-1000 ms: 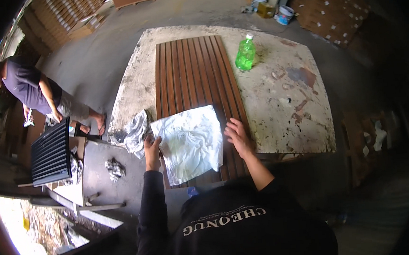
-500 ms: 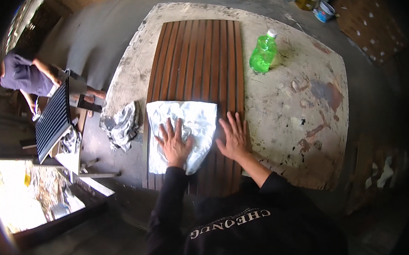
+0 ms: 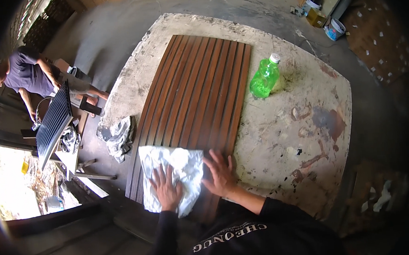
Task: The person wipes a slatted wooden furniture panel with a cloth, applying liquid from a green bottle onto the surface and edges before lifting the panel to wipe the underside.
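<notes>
A brown wooden panel (image 3: 191, 86) with dark lengthwise grooves lies on the worktable. My left hand (image 3: 167, 189) rests flat, fingers spread, on a shiny white cloth (image 3: 183, 158) over the panel's near end. Beside the cloth's right edge, my right hand (image 3: 221, 174) lies on the panel with its fingers apart, gripping nothing. Whether its fingertips touch the cloth is hard to tell. To the panel's right stands a bottle (image 3: 264, 79) of green liquid with a white cap.
The pale, paint-stained worktable (image 3: 303, 120) extends right of the panel. A crumpled grey-and-white rag (image 3: 121, 137) lies at its left edge. Farther left, a person (image 3: 29, 73) handles a dark ridged panel (image 3: 54, 120) on a stand. A bucket (image 3: 334, 29) sits on the floor at the back right.
Both hands and the white cloth have slid toward me along the panel, to its near end. The whole view has shifted, so the table and bottle appear lower.
</notes>
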`<action>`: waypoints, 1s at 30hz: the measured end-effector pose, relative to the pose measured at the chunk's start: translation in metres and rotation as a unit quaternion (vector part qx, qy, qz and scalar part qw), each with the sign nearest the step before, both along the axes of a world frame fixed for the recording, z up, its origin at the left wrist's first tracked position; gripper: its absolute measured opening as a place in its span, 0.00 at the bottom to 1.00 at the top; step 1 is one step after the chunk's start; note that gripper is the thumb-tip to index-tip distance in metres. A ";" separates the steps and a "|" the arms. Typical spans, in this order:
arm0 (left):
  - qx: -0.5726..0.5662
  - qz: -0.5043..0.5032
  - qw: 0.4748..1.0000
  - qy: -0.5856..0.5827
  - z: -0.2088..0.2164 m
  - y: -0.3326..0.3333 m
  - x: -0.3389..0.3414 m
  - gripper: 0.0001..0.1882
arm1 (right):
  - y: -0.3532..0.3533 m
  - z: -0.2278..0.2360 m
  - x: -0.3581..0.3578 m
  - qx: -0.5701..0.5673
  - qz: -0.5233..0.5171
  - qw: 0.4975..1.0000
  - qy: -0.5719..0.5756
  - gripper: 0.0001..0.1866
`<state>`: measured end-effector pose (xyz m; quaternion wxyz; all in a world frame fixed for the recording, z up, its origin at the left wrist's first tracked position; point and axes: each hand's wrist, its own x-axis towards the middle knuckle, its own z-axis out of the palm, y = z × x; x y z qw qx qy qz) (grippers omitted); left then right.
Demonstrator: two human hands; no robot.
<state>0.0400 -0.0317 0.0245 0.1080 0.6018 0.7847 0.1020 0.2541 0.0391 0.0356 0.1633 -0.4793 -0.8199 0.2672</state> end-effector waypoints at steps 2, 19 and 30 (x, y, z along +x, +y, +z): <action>0.015 -0.027 1.000 0.004 -0.004 0.037 0.006 0.37 | 0.025 -0.016 0.026 0.032 -0.044 0.996 -0.066 0.36; 0.043 -0.087 0.995 0.018 -0.012 0.137 0.022 0.38 | 0.258 0.011 0.109 0.111 -0.370 0.858 0.339 0.51; -0.045 -0.156 0.987 -0.011 -0.008 0.036 0.091 0.42 | 0.260 0.000 0.124 0.106 -0.400 0.879 0.239 0.44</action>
